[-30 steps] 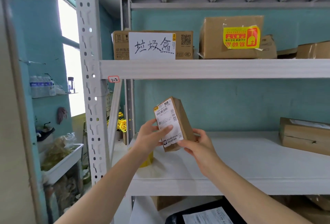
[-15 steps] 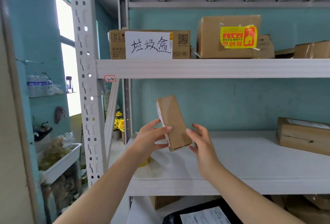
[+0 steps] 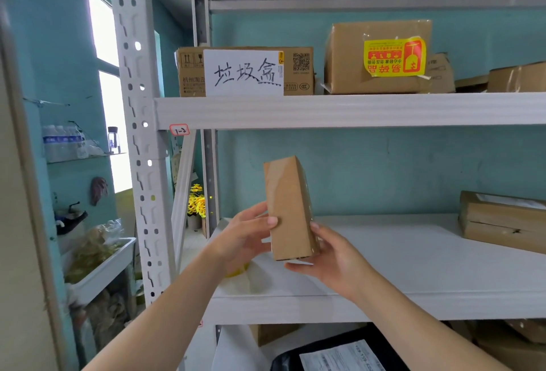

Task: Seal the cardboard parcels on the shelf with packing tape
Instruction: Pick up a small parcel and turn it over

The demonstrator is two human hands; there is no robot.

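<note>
Parcel (image 3: 288,208) turned plain-side out | left hand (image 3: 245,234), right hand (image 3: 334,255) hold | sign (image 3: 243,73) 垃圾盒

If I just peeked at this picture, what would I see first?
First, the small cardboard box, held nearly upright in the middle by the left hand and the right hand, in front of the white middle shelf. Next, on the upper shelf, you would see a white sign with big black handwriting on a carton at the left. A bright yellow sticker is on the brown box beside it.
</note>
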